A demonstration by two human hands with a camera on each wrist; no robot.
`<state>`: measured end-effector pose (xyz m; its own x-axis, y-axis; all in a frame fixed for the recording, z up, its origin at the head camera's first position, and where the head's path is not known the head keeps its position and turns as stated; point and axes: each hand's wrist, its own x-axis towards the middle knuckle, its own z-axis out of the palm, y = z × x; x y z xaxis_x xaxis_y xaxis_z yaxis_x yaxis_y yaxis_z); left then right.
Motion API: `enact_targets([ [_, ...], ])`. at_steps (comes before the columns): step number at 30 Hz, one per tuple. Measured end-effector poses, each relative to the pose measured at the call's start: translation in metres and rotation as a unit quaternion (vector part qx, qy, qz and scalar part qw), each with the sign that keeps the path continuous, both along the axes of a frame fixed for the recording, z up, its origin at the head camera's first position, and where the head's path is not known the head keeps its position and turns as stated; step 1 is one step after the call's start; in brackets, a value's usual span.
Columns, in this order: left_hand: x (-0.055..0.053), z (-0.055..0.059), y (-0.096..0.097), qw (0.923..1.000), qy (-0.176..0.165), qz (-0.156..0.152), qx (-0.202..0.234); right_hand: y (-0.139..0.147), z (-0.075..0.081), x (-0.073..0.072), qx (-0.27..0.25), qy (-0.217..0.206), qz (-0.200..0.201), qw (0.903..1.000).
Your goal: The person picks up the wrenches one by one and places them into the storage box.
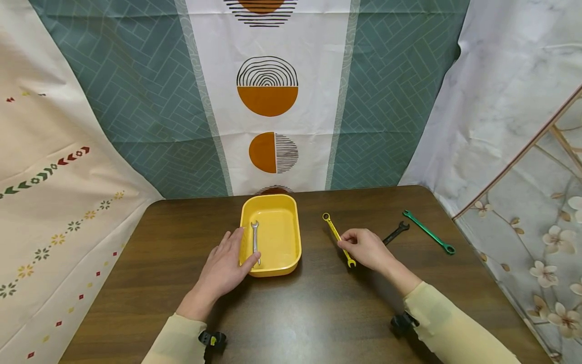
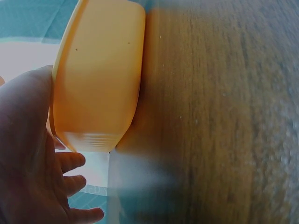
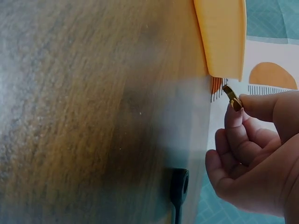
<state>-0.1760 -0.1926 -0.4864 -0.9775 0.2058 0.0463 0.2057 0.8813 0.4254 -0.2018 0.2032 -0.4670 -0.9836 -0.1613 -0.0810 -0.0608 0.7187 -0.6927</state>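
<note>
My right hand (image 1: pixel 366 247) pinches a yellow combination wrench (image 1: pixel 334 229) between thumb and fingers. In the right wrist view the wrench (image 3: pixel 232 97) is held clear of the tabletop. My left hand (image 1: pixel 224 264) rests against the left side of a yellow tray (image 1: pixel 297 237), its thumb over the near left corner and its other fingers fairly straight along the side. In the left wrist view the tray's outer wall (image 2: pixel 98 79) stands beside that hand. Inside the tray, along its left side, lies a silver wrench (image 1: pixel 255 240).
A black wrench (image 1: pixel 397 232), partly hidden by my right hand, lies on the brown table (image 1: pixel 291 318). To its right is a green wrench (image 1: pixel 429 232). Patterned cloths hang behind the table (image 1: pixel 386 101) and on both sides.
</note>
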Motion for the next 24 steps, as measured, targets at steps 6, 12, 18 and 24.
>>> enact_targets([
  [6,0.000,0.000,0.000,1.0000,-0.001,0.000,0.002,-0.002,0.002,0.000,-0.013,-0.007,-0.001,0.9999],
  [12,0.000,0.001,0.000,1.0000,0.002,0.000,0.006,-0.005,0.003,0.000,-0.031,-0.012,-0.003,0.9995],
  [18,0.000,0.001,0.000,0.9999,0.006,-0.001,0.009,-0.008,0.005,-0.002,-0.047,-0.018,-0.001,0.9987],
  [24,0.000,0.000,-0.001,1.0000,0.001,0.002,0.007,-0.013,0.008,-0.007,-0.056,-0.017,-0.002,0.9983],
])
